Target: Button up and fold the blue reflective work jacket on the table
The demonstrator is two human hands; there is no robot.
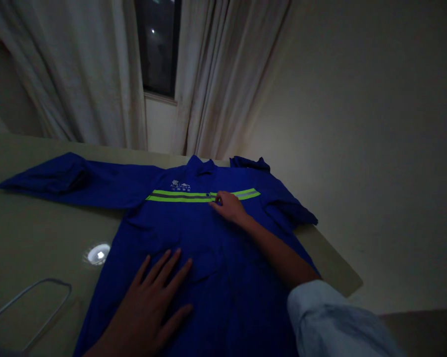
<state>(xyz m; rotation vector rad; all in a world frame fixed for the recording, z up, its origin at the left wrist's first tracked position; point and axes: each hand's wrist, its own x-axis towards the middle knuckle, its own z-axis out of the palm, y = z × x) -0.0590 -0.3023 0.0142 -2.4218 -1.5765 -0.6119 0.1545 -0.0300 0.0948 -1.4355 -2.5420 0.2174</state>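
Observation:
A blue work jacket (186,223) lies spread out on a table, its collar pointing away from me. A yellow-green and grey reflective stripe (179,197) crosses its chest, with a white printed logo (181,185) above it on the left side. My left hand (149,297) rests flat on the lower front of the jacket, fingers spread. At the front opening, my right hand (227,206) has thumb and forefinger curled together on the jacket's edge by the stripe. A small dark snap button (207,195) shows just left of those fingers.
The smooth table (41,238) reflects a lamp as a bright spot. At the lower left lies a thin white wire hanger (48,280), partly out of view. Pale curtains (223,74) and a dark window (158,44) stand behind; a plain wall (375,148) is on the right.

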